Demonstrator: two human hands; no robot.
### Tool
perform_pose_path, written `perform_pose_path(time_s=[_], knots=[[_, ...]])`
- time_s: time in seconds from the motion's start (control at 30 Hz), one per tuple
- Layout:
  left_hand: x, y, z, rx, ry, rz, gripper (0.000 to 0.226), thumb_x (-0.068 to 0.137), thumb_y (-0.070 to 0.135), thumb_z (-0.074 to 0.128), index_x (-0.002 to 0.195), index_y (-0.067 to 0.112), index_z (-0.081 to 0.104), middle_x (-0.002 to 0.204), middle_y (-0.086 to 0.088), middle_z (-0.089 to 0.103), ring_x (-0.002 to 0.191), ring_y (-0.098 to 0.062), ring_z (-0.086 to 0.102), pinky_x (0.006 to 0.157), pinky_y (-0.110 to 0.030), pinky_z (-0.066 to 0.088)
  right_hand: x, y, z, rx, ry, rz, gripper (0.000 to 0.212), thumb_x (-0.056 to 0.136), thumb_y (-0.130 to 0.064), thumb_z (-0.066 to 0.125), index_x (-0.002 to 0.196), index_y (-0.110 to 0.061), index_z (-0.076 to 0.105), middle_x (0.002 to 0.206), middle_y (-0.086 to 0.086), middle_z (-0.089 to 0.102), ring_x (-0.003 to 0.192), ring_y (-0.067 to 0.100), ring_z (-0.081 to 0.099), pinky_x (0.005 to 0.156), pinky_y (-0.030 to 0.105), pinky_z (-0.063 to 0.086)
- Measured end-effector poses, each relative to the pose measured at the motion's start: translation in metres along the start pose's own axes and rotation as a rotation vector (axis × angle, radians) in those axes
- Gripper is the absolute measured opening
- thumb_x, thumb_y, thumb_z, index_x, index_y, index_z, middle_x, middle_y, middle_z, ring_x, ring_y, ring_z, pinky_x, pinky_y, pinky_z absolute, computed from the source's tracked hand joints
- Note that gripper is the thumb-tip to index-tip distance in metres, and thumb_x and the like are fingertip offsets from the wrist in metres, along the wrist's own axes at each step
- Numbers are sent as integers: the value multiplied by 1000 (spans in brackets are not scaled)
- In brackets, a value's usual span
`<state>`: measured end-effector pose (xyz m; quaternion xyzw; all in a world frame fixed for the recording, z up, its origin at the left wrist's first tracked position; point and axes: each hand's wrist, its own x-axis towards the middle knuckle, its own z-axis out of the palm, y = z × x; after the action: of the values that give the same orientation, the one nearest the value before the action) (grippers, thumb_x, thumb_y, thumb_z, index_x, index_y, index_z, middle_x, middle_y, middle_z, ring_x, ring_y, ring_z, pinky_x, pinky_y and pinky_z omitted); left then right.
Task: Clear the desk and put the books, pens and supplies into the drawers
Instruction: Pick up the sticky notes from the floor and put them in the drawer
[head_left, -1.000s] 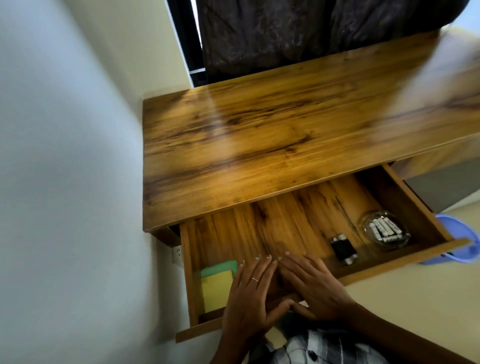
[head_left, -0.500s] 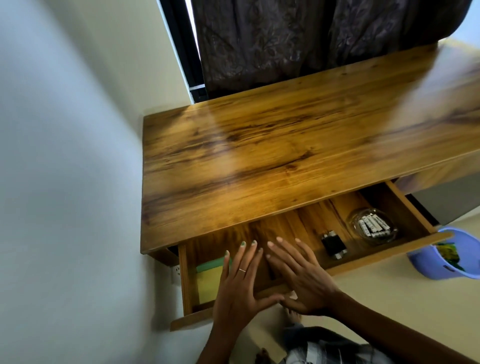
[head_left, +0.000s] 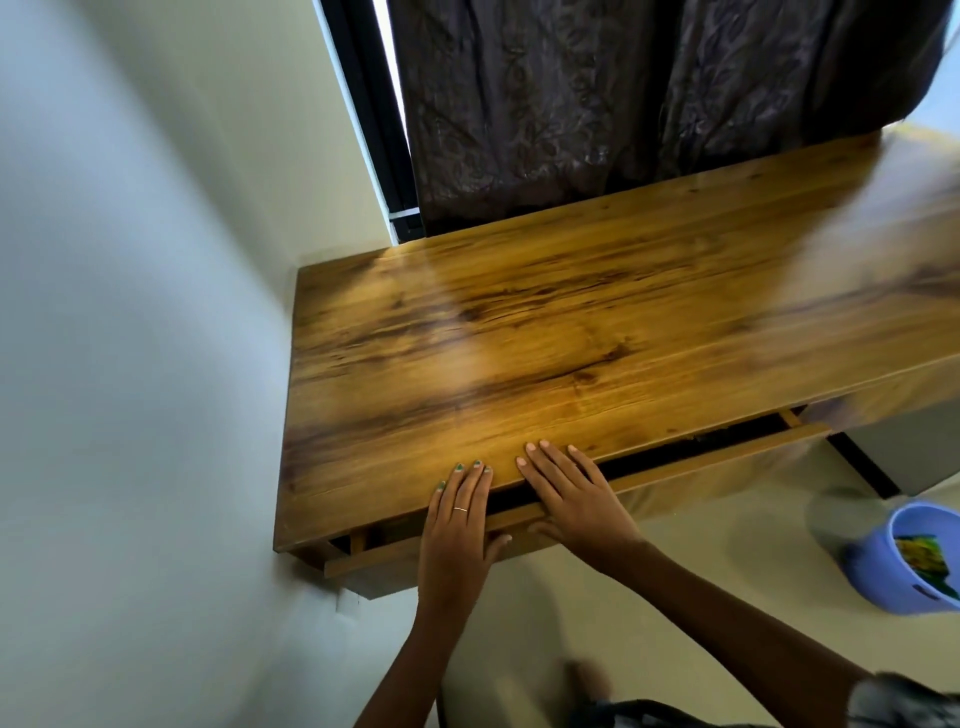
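1. Two flat hands are doing the work here: your left hand (head_left: 457, 525) and right hand (head_left: 574, 501) lie palm-down across the front edge of the drawer (head_left: 670, 475), fingers straight, the tips reaching onto the front lip of the desk (head_left: 545, 332)

2. Neither hand holds anything; both are spread and pressing, with the thumbs tucked down near the drawer front, and you pinch nothing

3. A second ago the drawer stood wide out and you could see its floor, with a yellow and green pad at the left, a small black item and a clear dish of small white sticks; half a second ago it was partway in; now only a thin dark slot shows between the desk edge and the drawer front

4. The supplies are therefore inside the drawer, under the desk top, and hidden from view

5. The desk top shows only bare wood grain in this view, though its far right end runs out of the picture, so you cannot vouch for that part

6. My reading: you are at the closing stroke, and the task is nearly finished on this side

7. The slot looks a little wider toward the right, so the drawer may be going in slightly askew; an even push from both palms should seat it, and mind your fingertips at the lip

8. The blue bucket (head_left: 904, 558) sits on the floor to your right, well apart from the desk
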<state>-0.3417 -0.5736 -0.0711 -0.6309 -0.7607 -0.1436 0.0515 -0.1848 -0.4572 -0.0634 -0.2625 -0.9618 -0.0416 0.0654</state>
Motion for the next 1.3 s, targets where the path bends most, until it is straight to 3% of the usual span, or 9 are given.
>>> perform_pose_path(time_s=[0.1,0.27,0.43,0.67,0.87,0.97,1.07,1.13,1.3], knots=[[7,3,5,-27,107,-31,76,63,32,85,128,12,52,129,-5,59,124,-23,46,101,-42,44,4,1,3,18,137,-21,75,69,-36,77,133,-11,46,136,11,53,127,28,48,103,45,41],[17,6,9,45,199,-42,58,62,28,87,112,11,62,109,-7,65,103,-25,55,86,-40,49,12,-4,10,8,304,14,50,74,-14,73,119,-11,55,123,10,62,116,28,56,94,42,46],[24,7,14,92,298,-29,47,69,19,81,107,11,54,96,-8,64,88,-24,56,82,-36,47,22,-8,7,10,360,35,27,85,-14,42,108,-14,56,111,8,67,106,26,62,84,38,50],[25,10,13,108,313,-15,42,74,21,77,106,11,51,93,-9,64,84,-23,56,78,-36,48,23,-13,1,-4,334,78,25,82,-14,36,104,-15,49,106,7,68,101,25,63,80,37,51],[16,13,7,0,159,-65,64,65,19,83,120,9,51,112,-12,66,105,-30,60,90,-44,50,16,-17,1,14,213,128,34,77,-14,53,112,-15,53,119,8,62,116,27,50,93,40,47],[2,16,4,-28,110,-48,73,68,15,80,131,9,44,129,-13,59,120,-32,55,102,-47,40,6,-20,-2,22,91,155,62,64,-12,74,123,-10,55,131,12,56,125,29,50,104,43,41],[-4,17,1,-35,49,-67,79,68,13,79,136,9,40,137,-12,53,127,-30,48,105,-48,35,-4,-27,-5,11,34,195,84,59,-9,74,137,-7,42,143,15,44,134,30,39,110,46,24],[-6,20,-2,-31,-5,-85,84,64,15,81,137,10,39,138,-11,52,128,-30,47,105,-48,34,-10,-34,-7,7,14,236,95,56,-8,75,141,-8,33,147,14,38,137,30,34,113,48,24],[-19,26,-5,-24,-36,-98,95,54,23,85,137,10,40,140,-11,50,132,-30,42,107,-47,32,-32,-49,-2,38,-1,313,92,58,-7,69,142,-8,31,148,14,36,138,30,32,113,49,22]])
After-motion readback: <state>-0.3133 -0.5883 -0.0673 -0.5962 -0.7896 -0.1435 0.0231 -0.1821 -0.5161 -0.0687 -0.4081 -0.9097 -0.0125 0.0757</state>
